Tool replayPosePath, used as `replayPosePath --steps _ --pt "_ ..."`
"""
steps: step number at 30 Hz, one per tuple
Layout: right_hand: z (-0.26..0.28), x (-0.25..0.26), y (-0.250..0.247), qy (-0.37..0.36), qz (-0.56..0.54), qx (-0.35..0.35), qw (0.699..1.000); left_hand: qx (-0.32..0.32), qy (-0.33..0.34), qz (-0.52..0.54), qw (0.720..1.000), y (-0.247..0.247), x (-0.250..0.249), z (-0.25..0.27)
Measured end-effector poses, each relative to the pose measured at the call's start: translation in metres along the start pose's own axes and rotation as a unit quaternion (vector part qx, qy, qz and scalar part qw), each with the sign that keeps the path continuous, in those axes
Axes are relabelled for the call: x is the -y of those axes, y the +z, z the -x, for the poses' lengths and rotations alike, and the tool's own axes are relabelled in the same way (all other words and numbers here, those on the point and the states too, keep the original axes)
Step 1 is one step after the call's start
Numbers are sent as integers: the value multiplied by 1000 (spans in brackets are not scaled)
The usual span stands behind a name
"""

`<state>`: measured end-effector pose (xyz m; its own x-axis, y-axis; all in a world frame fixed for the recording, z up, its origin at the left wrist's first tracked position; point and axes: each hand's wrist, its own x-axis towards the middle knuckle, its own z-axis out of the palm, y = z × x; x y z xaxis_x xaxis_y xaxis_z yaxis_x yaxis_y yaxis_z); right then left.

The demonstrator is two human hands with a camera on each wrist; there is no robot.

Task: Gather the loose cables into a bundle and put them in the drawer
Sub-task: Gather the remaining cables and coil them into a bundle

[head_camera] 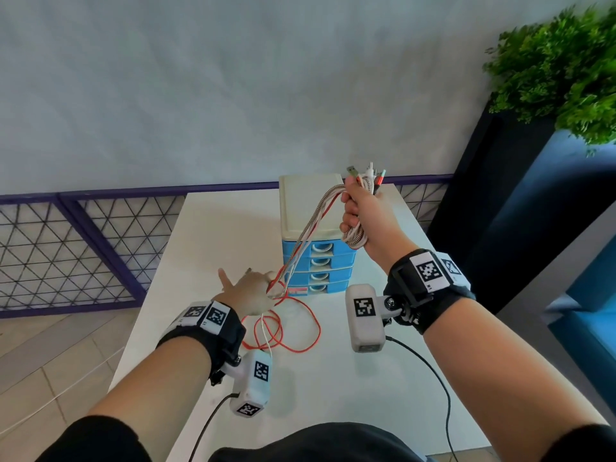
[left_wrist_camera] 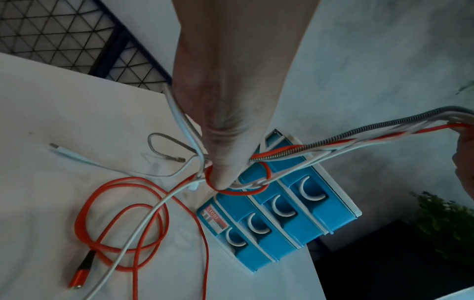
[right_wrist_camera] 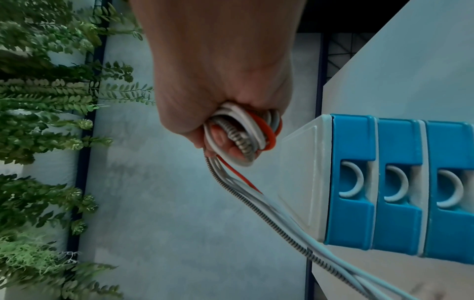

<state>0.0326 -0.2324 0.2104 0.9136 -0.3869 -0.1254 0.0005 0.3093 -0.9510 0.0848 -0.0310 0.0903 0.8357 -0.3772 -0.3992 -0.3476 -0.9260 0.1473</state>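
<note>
My right hand (head_camera: 363,208) is raised over the drawer unit (head_camera: 336,261) and grips a coiled bundle of cables (head_camera: 358,236), with plugs sticking up above the fist. The right wrist view shows white, red and braided loops of the bundle (right_wrist_camera: 243,132) inside the curled fingers of my right hand (right_wrist_camera: 218,81). Taut strands run down to my left hand (head_camera: 253,288), which pinches them low over the white table (head_camera: 216,245). A red loop circles a digit of my left hand (left_wrist_camera: 223,158). Red cable (left_wrist_camera: 123,213) and white cable lie slack on the table. All the blue drawers (left_wrist_camera: 282,223) are closed.
A pale plug end (left_wrist_camera: 64,150) and a braided cable tip (left_wrist_camera: 164,148) lie left of the drawer unit (right_wrist_camera: 397,182). A leafy plant (head_camera: 560,68) on a dark planter stands to the right. A mesh fence (head_camera: 66,248) runs behind the table.
</note>
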Motion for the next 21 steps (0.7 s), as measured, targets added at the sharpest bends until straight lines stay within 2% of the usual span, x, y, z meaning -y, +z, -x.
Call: replayPosePath --steps 4,6,8,9,12,13,17,19,21 --pt "3 -4 3 10 41 -2 999 -21 11 0 1000 -4 10 0" --pt "4 -3 3 16 62 5 998 -62 21 17 998 -5 13 -3" --pt "5 -2 2 23 74 14 997 -108 64 82 989 -7 15 -4" --pt "6 -2 2 27 83 21 996 -101 99 135 981 -9 15 -3" --pt "10 -6 4 41 111 45 992 -18 176 306 935 -18 8 6" --pt "12 -6 4 44 119 52 991 -32 180 338 923 -24 3 7" --pt "14 0 7 57 127 81 987 -202 173 371 890 -45 -8 7" --pt "15 -1 8 62 132 102 984 -216 178 413 867 -50 -14 13" --pt "16 -4 10 65 140 127 980 -188 203 459 844 -57 -23 19"
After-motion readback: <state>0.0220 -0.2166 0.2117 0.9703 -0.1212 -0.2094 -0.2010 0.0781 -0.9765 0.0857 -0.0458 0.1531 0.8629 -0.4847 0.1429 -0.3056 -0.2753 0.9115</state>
